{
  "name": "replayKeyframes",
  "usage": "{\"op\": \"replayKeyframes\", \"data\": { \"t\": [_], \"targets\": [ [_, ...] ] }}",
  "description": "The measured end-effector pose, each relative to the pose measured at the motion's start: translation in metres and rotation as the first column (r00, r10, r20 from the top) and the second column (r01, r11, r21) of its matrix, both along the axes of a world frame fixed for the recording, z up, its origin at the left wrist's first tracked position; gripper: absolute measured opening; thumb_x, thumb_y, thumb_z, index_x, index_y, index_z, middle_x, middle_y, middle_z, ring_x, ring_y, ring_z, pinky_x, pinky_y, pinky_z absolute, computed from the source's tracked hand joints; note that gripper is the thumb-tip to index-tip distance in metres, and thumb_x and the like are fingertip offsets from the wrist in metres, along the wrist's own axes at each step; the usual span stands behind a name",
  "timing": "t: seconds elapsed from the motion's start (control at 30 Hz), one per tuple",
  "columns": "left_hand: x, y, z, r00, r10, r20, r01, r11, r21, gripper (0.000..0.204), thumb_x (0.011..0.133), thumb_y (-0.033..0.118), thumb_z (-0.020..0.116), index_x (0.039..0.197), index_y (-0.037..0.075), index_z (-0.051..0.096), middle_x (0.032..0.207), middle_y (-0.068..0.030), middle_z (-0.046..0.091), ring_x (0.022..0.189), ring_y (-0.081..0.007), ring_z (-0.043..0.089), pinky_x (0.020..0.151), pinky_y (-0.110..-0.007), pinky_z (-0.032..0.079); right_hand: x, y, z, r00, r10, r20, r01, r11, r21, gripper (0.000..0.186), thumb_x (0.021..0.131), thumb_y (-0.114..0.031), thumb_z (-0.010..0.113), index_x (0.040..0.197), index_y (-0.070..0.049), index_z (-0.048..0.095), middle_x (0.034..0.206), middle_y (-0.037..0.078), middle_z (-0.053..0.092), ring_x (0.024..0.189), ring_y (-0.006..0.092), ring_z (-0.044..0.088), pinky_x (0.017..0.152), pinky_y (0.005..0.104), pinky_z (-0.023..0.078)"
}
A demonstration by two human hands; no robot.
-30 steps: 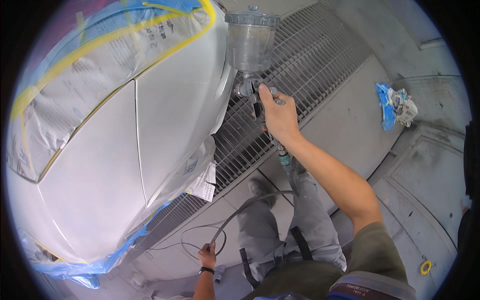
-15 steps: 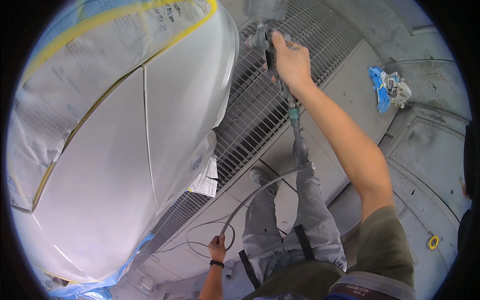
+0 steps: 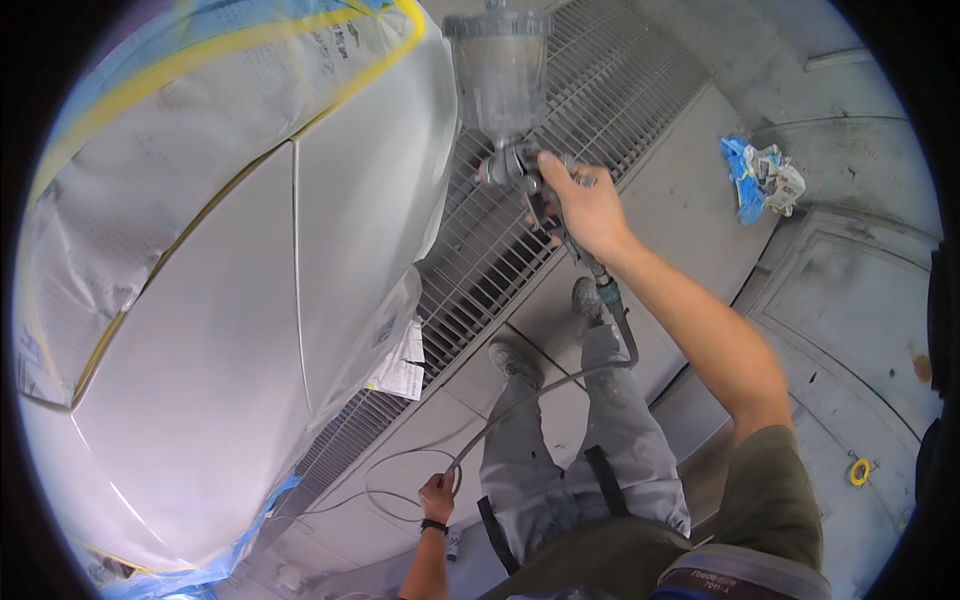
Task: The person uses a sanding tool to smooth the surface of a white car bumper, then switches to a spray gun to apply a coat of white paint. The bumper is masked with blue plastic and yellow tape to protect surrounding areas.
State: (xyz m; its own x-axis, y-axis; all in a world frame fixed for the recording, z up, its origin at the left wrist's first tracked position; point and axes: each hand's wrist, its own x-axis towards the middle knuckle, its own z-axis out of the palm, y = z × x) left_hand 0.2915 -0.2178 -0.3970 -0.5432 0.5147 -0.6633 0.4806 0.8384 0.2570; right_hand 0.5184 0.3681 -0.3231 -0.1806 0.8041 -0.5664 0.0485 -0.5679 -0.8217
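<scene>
Along the left we have a pale, glossy car body [image 3: 200,380], its upper part covered by masking sheet [image 3: 190,160] edged in yellow tape [image 3: 408,45], with blue film [image 3: 250,550] along its lower edge. A torn piece of paper [image 3: 402,370] sticks out from its right edge over the slatted floor grating [image 3: 625,85]. Beyond the grating, near the floor's far right edge, lies a crumpled heap [image 3: 765,180] of blue film and paper; lower down, a yellow ring [image 3: 853,473] sits against the grey panelling [image 3: 830,330].

The spray gun [image 3: 518,168] is in the air over the grating, just beside the car body's right edge, its cloudy, cylindrical cup [image 3: 497,85] uppermost under a ribbed lid. Our right hand [image 3: 588,212] has its fingers wrapped around the gun's grip, thumb up behind the body; we cannot tell whether the trigger is squeezed. A green coupling [image 3: 609,292] joins the grip to a thin, flexible grey hose [image 3: 515,406], which crosses in front of our dusty trousers [image 3: 630,430]. Our left hand [image 3: 437,496] is curled around the hose, near loose loops above the floor's lower edge.
</scene>
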Motion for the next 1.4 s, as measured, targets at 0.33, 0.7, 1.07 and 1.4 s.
{"op": "replayKeyframes", "data": {
  "t": [0.33,0.7,1.07,1.4],
  "targets": [
    [0.064,0.06,-0.04,0.974,0.17,-0.152,-0.16,0.984,0.077,0.05,0.1,0.044,0.07,0.076,0.0,0.069,0.06,-0.0174,0.061,0.055,-0.0357,0.058,0.055,-0.045,0.045,0.027,0.123,-0.05,0.984,-0.177,-0.008,0.173,0.949,0.262,0.051,0.106,-0.046,0.058,0.092,0.002,0.068,0.076,0.01,0.071,0.061,0.0158,0.069,0.044,0.0287,0.051],
    [0.242,0.145,-0.102,0.795,0.436,-0.423,-0.426,0.896,0.122,0.049,0.096,0.04,0.074,0.072,-0.001,0.062,0.06,-0.02,0.056,0.054,-0.0405,0.052,0.055,-0.048,0.042,0.081,0.157,-0.159,0.824,0.228,-0.519,-0.011,0.922,0.387,0.054,0.11,-0.035,0.042,0.134,0.011,0.058,0.107,0.019,0.075,0.092,0.0239,0.076,0.055,0.0291,0.058],
    [0.26,0.198,-0.208,0.619,0.494,-0.611,-0.382,0.869,0.315,0.039,0.09,0.035,0.081,0.078,-0.001,0.073,0.064,-0.018,0.065,0.056,-0.0358,0.063,0.056,-0.042,0.048,0.034,0.119,-0.223,0.487,0.658,-0.574,-0.213,0.727,0.653,0.051,0.109,-0.034,0.05,0.129,0.01,0.064,0.099,0.016,0.075,0.08,0.0182,0.073,0.056,0.0263,0.056],
    [0.302,0.206,-0.206,0.487,0.545,-0.683,-0.357,0.838,0.414,0.035,0.088,0.028,0.082,0.073,-0.001,0.07,0.06,-0.0162,0.061,0.054,-0.0336,0.059,0.056,-0.041,0.046,0.052,0.136,-0.237,0.522,0.597,-0.61,-0.201,0.78,0.592,0.052,0.111,-0.036,0.054,0.141,0.006,0.059,0.099,0.014,0.075,0.083,0.0178,0.074,0.054,0.0248,0.055]
  ]
}}
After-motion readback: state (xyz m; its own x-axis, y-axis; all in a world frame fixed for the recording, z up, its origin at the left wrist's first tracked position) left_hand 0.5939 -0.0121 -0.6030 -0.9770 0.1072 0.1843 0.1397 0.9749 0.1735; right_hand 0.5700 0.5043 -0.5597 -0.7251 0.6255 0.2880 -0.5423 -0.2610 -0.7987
